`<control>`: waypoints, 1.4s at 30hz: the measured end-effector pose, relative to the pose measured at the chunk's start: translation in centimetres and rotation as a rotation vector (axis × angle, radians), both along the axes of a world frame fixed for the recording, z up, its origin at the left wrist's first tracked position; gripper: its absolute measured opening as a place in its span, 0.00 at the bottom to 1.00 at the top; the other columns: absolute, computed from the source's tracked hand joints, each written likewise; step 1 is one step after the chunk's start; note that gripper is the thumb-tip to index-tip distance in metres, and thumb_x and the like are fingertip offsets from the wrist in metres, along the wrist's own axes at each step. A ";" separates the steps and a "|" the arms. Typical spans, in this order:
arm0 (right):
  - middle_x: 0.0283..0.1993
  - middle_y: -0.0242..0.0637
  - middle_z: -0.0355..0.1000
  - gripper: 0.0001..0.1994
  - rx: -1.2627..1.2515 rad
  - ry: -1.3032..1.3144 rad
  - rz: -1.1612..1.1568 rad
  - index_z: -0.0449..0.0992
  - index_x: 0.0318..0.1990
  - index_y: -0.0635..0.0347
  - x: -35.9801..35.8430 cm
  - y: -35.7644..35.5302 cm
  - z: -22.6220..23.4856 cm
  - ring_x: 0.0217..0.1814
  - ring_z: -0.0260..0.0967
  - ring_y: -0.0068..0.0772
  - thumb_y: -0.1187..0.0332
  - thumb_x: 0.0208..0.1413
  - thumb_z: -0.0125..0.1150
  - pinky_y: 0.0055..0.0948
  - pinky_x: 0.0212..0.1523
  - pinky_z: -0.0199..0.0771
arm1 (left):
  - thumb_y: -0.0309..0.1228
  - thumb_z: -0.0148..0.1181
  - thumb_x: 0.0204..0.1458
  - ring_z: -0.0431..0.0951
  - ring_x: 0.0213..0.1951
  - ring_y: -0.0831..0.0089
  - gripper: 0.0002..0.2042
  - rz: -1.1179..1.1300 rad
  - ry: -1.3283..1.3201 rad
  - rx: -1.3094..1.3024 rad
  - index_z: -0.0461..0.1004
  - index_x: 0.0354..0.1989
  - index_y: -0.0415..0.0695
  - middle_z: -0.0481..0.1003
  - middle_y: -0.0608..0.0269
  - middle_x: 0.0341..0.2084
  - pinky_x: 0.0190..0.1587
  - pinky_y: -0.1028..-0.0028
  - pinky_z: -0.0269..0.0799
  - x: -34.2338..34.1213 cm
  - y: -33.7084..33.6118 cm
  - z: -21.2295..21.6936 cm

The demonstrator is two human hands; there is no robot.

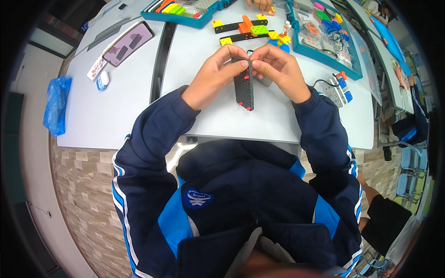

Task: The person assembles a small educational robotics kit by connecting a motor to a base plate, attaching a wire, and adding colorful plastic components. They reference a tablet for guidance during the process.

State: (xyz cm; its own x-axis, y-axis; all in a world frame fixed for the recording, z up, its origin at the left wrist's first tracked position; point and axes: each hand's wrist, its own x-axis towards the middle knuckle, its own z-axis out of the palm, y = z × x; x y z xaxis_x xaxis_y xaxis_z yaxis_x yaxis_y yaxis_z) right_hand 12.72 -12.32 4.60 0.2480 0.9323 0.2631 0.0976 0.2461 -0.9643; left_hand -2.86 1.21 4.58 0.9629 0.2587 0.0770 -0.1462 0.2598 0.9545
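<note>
Both hands hold a long black perforated plate (244,90) with small red pegs on its edges, upright above the white table (204,116). My left hand (214,74) grips the plate's upper left side. My right hand (278,68) pinches its top right corner. Just beyond the hands lies a built assembly (248,28) of black beams with orange, yellow and green pieces. Dark blue jacket sleeves cover both forearms.
Two teal parts trays stand at the back, one at the centre (185,9) and one to the right (324,37). A tablet (128,43) lies back left, a grey battery module (336,90) sits right, and a blue plastic bag (56,104) hangs off the left edge. Another person's hand (259,4) reaches in at the far edge.
</note>
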 end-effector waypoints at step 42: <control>0.29 0.32 0.76 0.11 -0.194 -0.025 -0.075 0.76 0.46 0.65 -0.9 -0.3 -1.1 0.27 0.69 0.15 0.69 0.59 0.62 0.15 0.27 0.65 | 0.31 0.59 0.60 0.73 0.33 0.86 0.08 0.221 -0.007 0.186 0.69 0.43 0.43 0.73 0.69 0.31 0.38 0.83 0.69 0.8 -0.5 -3.7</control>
State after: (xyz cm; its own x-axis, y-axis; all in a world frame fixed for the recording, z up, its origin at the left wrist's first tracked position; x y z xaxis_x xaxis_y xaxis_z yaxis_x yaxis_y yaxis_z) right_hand 11.83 -12.59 3.54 0.3146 0.9452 0.0872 0.1329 0.0471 -0.9900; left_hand -2.03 0.72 0.87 0.8840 0.4429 0.1494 -0.1867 0.0417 0.9815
